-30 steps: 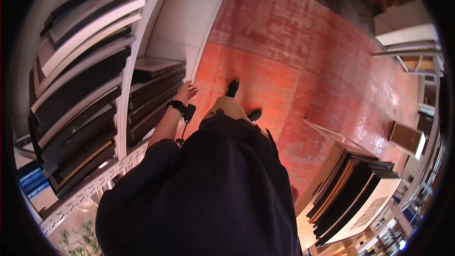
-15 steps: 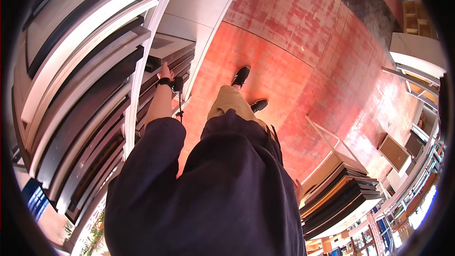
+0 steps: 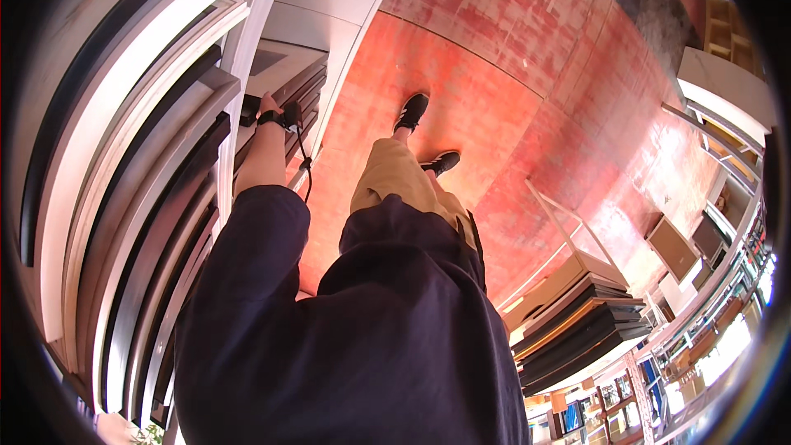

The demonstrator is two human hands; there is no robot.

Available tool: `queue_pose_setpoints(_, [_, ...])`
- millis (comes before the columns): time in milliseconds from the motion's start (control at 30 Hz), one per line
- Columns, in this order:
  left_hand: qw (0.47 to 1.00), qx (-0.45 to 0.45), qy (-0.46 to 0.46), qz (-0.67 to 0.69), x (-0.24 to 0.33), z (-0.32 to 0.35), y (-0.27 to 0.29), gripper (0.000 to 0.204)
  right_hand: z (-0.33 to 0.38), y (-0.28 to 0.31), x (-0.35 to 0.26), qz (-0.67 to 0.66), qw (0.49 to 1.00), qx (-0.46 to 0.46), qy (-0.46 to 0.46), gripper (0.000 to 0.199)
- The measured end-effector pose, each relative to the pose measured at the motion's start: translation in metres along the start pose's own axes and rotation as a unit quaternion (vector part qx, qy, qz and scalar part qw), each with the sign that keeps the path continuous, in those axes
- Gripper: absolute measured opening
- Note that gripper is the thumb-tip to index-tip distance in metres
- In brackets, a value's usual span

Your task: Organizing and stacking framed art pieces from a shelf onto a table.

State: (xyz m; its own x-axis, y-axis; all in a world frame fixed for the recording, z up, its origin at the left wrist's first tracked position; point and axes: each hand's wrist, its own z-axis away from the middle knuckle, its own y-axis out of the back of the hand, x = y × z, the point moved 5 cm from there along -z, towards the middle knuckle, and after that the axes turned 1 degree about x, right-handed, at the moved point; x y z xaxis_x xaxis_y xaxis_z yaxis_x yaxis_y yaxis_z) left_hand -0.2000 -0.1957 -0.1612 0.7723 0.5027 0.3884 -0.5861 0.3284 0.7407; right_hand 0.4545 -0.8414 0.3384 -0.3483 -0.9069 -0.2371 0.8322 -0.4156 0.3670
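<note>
Left hand (image 3: pixel 265 105) reaches into left rack (image 3: pixel 140 156), touching a dark panel (image 3: pixel 284 86); grip cannot be told. Right hand unseen.

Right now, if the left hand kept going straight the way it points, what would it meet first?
The left hand already reaches the stacked dark panels on the rack; going on, it would probably press into their edges, though depth is hard to judge here.

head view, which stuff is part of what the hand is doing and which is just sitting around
In use:
left hand, reaching into the rack
dark boards in the rack, at the fingertips
wrist strap with dangling cord

Just there:
stack of boards on the right
white frame
red floor
</note>
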Motion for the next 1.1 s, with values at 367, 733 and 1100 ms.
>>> queue_pose_setpoints(367, [0.843,0.196,0.431,0.256,0.176,0.146,0.067,0.071,0.028,-0.016,-0.033,-0.094,0.989,0.047,-0.104,0.042])
queue_pose_setpoints(733, [0.933,0.143,0.314,0.104,0.137,0.006,0.055,0.062,0.031,-0.020,-0.062,-0.145,0.978,0.070,-0.129,0.041])
queue_pose_setpoints(1100, [0.895,-0.071,0.059,-0.435,0.134,0.024,0.025,0.034,0.048,-0.022,-0.047,-0.133,0.977,0.088,-0.144,0.041])
